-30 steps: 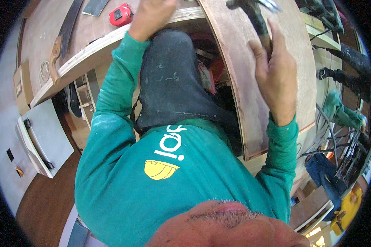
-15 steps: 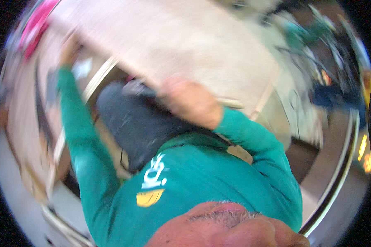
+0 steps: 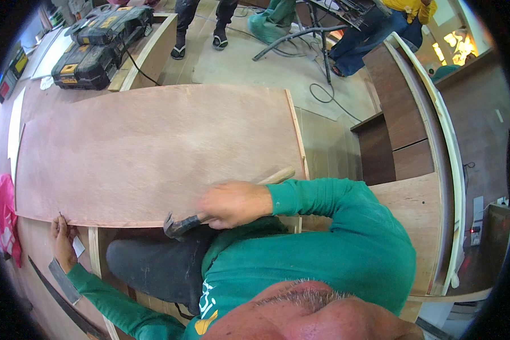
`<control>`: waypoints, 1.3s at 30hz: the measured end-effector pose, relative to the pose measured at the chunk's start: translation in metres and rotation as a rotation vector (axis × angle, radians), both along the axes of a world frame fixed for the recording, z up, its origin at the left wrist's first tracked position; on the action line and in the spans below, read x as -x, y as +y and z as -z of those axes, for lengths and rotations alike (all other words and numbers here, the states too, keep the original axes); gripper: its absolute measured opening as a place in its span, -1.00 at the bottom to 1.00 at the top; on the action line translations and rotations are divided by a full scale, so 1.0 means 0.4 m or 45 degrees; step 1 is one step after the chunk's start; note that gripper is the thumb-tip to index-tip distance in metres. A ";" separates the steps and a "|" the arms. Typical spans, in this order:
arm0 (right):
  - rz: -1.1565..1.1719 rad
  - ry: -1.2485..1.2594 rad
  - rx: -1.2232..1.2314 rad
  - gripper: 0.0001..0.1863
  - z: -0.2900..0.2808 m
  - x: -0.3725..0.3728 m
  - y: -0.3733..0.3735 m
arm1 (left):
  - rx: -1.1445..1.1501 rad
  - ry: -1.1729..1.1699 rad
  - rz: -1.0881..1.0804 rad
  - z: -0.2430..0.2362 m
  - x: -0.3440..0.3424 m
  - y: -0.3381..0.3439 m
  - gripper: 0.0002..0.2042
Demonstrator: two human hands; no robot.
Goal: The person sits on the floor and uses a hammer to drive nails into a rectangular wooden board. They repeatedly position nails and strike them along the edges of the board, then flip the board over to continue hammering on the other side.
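Observation:
A large plywood panel (image 3: 164,153) lies flat across the work in front of me, with thin wooden strips along its edges. My right hand (image 3: 235,204), a little blurred, is wrapped round the wooden handle of a claw hammer (image 3: 181,227). The hammer's dark head points left, close to the panel's near edge and above my leg; the handle's end sticks out behind the hand. At the near left edge of the panel my left hand (image 3: 63,245) pinches a tiny thin upright thing, which looks like a nail (image 3: 60,214). A white scrap (image 3: 78,246) is beside those fingers.
Black tool cases (image 3: 85,65) rest beyond the panel at the far left. Pink cloth (image 3: 5,215) lies left of my left hand, and a long dark curved strip (image 3: 62,300) below it. Other people's legs (image 3: 187,25) and a black metal stand (image 3: 323,51) are farther off, with cables on the floor.
The view has turned and steadied, so the panel now runs across in front of me. My right hand has stayed near my body; my left remains at the panel's edge.

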State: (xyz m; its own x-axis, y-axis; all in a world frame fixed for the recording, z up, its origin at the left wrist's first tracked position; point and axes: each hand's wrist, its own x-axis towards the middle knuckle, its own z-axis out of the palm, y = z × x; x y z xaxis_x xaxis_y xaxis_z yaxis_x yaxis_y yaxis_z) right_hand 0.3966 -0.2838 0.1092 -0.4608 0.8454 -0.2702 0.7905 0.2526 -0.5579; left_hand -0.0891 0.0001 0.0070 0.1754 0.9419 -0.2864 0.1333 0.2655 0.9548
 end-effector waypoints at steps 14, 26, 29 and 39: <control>0.032 0.107 0.225 -0.66 -0.050 -0.137 0.002 | -0.214 0.478 0.020 -0.073 -0.142 -0.184 -0.60; 0.119 0.038 0.241 -0.71 -0.102 -0.015 0.063 | -0.086 -0.078 -0.268 -0.074 -0.116 -0.207 -0.84; 0.139 -0.054 0.211 -0.71 -0.104 -0.005 0.058 | -0.266 0.095 -0.262 -0.082 -0.103 -0.218 -0.86; 0.215 -0.095 0.280 -0.69 -0.111 0.007 0.070 | -0.987 0.845 -0.097 -0.119 -0.230 -0.356 -0.80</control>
